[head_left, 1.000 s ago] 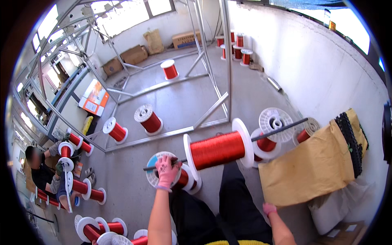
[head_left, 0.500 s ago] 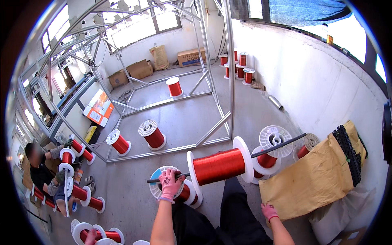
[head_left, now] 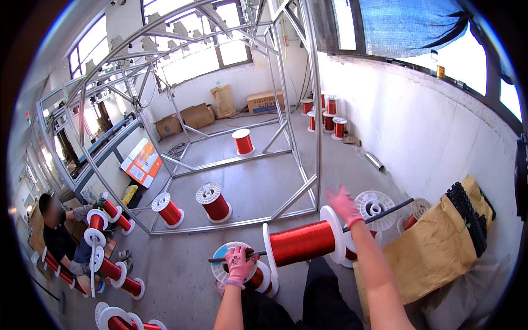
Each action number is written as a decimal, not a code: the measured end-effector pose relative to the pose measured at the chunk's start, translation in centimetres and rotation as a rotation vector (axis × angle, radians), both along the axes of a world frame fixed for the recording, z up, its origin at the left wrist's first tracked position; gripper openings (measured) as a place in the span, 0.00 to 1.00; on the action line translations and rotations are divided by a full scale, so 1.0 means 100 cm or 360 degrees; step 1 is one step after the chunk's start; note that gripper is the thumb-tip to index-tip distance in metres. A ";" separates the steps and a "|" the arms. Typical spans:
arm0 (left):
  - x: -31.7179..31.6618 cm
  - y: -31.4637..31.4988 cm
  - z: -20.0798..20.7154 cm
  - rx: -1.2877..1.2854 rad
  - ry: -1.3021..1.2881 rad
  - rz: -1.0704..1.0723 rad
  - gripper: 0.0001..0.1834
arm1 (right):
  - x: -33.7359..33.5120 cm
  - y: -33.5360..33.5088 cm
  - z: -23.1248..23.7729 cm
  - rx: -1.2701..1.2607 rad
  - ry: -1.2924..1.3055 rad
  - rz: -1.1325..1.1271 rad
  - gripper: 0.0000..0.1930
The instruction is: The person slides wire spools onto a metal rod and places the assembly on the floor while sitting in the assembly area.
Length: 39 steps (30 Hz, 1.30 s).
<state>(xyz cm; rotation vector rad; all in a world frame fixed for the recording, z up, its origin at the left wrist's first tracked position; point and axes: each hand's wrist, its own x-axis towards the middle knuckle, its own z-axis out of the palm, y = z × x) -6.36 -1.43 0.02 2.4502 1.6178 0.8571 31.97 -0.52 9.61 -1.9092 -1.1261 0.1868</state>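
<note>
A large white spool wound with red wire (head_left: 303, 242) lies on its side in front of me, with a dark rod (head_left: 389, 213) running through its centre. My left hand (head_left: 240, 265), in a pink glove, is closed round the rod's left end, over a spool standing on end (head_left: 271, 279). Beyond the right flange, my right hand (head_left: 344, 204), also gloved in pink, is raised with fingers stretched out and nothing visible in it. Beneath the rod's right part stands another white-topped spool (head_left: 375, 208), partly hidden by my right forearm.
A brown paper sack (head_left: 426, 258) lies at the right by the wall. A metal frame (head_left: 234, 224) stands ahead, with red spools (head_left: 214, 203) on the floor inside it. A seated person (head_left: 55, 234) handles spools at the left. More spools (head_left: 118, 319) lie at the lower left.
My right hand has moved from the paper sack up and left to beside the spool's right flange. My left hand still grips the rod. The view has tilted slightly upward.
</note>
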 end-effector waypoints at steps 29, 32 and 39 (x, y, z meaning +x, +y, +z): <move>-0.009 0.003 -0.002 0.0027 0.0081 0.0049 0.18 | 0.031 -0.296 -0.302 -0.1276 -0.0204 0.0061 0.19; -0.008 0.001 -0.003 0.0009 0.0085 0.0060 0.17 | 0.027 -0.290 -0.274 -0.1311 -0.0196 0.0126 0.18; -0.008 0.001 -0.004 -0.0005 0.0110 0.0054 0.17 | 0.004 -0.301 -0.279 -0.1325 0.0014 -0.0094 0.18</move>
